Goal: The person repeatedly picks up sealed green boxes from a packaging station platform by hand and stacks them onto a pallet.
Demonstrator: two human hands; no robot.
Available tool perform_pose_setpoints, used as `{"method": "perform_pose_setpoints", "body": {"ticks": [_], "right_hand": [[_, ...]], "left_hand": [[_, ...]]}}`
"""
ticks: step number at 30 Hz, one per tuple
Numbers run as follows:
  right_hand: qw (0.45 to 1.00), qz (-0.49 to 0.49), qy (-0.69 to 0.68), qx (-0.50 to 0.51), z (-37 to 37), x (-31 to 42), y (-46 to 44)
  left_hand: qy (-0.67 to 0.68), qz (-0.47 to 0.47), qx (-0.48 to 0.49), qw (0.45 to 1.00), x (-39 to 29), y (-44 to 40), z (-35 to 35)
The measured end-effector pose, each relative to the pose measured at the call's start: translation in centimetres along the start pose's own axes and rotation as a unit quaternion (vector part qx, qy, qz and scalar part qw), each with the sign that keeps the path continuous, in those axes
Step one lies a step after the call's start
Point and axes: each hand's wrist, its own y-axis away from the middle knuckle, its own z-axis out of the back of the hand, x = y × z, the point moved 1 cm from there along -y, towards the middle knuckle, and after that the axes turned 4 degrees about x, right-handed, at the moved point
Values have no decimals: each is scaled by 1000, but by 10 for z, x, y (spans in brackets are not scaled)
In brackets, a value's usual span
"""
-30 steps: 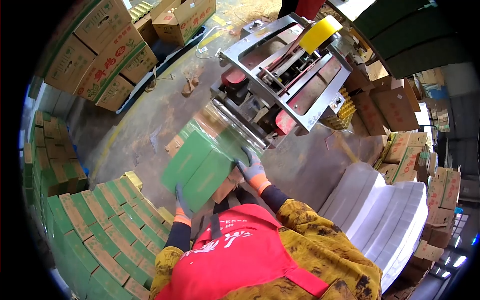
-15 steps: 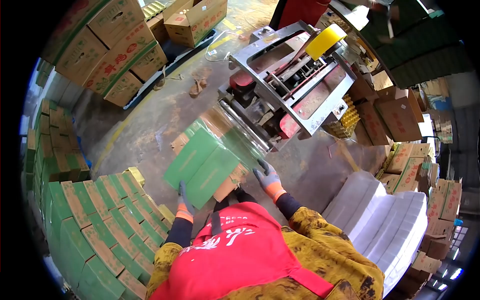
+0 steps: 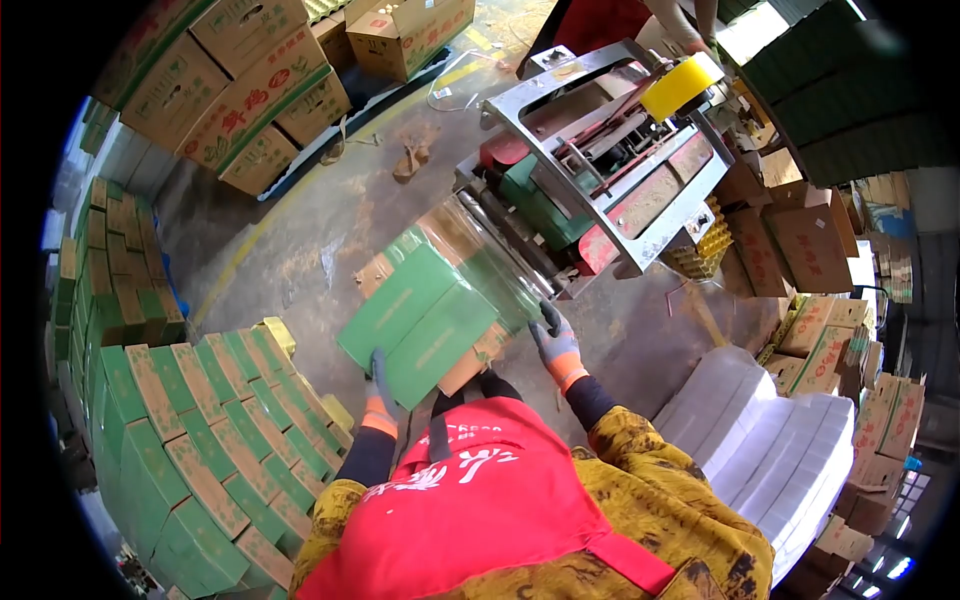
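A green carton with brown end flaps sticking out lies in front of me, beside the rollers of a carton taping machine. My left hand, in a grey and orange glove, presses its fingers along the carton's near left edge. At the right, my gloved right hand grips a corner of the green cardboard, thumb and fingers around it. The shiny green and brown part towards the rollers may belong to this carton or another; I cannot tell. Another green carton shows inside the machine frame.
Stacked green cartons stand close on my left. White wrapped stacks are on my right. A yellow tape roll tops the machine. Beyond it, a person's arms are partly visible. Printed brown cartons sit at the far left.
A green carton now shows inside the machine, where dark parts were visible before. The view has shifted slightly. Both hands stay at the front carton, and a person's arms now show behind the machine.
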Motion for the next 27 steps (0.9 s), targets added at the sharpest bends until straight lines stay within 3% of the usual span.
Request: {"method": "perform_pose_setpoints", "body": {"ticks": [6,7,8,10,11,14,16,17,20,21,24,25,26,27], "right_hand": [[996,25,26,-76,7,-14,-29],[994,51,-26,-89,8,-21,-42],[990,34,4,-135,9,-16,-49],[986,34,-67,-148,21,3,-69],[987,7,-10,-163,27,0,-82],[955,105,-88,-263,32,14,-125],[972,-38,-3,-230,47,22,-141],[960,-22,122,-251,49,34,-149],[956,-141,218,-135,60,31,-174],[969,-84,194,-131,58,22,-181],[960,-198,196,-28,69,10,-191],[976,-121,181,-29,68,7,-190],[962,145,230,-35,64,-7,-189],[982,122,140,-23,59,-4,-174]], "left_hand": [[9,-28,-12,999,-4,-9,0],[10,-27,-17,999,0,-15,7],[16,-29,-11,999,2,-20,11],[30,-33,0,999,8,-27,18],[30,-33,0,999,9,-28,19],[25,-25,-7,999,5,-27,22],[20,-9,-18,1000,-6,-20,19],[24,-10,-27,999,-12,-15,14],[28,-12,-42,999,-31,-6,4],[25,-13,-41,999,-35,-6,6],[-18,-17,-39,999,-36,-22,16],[-38,-19,-39,998,-32,-29,26],[-3,-40,-31,999,-22,-43,47],[32,-62,-22,997,-8,-62,75]]}}
